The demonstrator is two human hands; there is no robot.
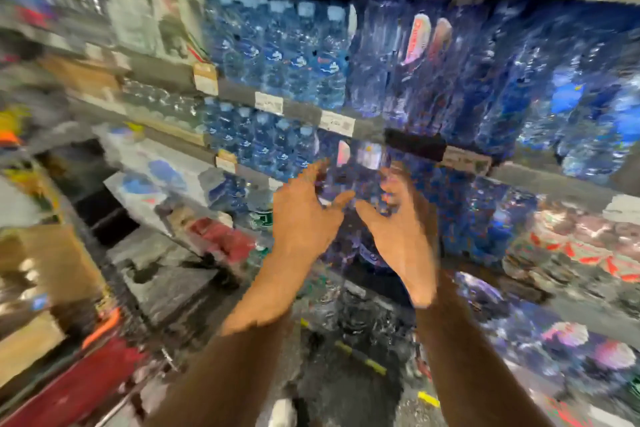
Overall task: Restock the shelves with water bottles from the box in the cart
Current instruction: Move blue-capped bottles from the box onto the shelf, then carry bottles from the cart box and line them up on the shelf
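Water bottles fill the shelves, both hands reach in bare

Water bottles (298, 55) in blue-tinted plastic stand in tight rows on the store shelves, filling the picture from about 11 o'clock round to 3 o'clock. A lower row of the same bottles (263, 142) sits just under the shelf edge (242, 88) that carries white price tags (337, 122). The whole view is smeared by motion, so labels cannot be read.

At the centre, the left hand (304, 218) and the right hand (398, 232) are raised side by side in front of the bottles, a little apart from each other, thumbs pointing inward toward the gap between them. Fingers on both hands are spread and fairly straight, gripping nothing that can be made out. The fingertips overlap the blurred bottles at 12 o'clock from the hands; whether they touch them cannot be told.

Toward 9 o'clock lies a brown cardboard box (52, 263), and at 7 o'clock a red part of what looks like the cart (79, 388). At 4 o'clock, packs with red and white wrapping (581, 246) sit on a lower shelf
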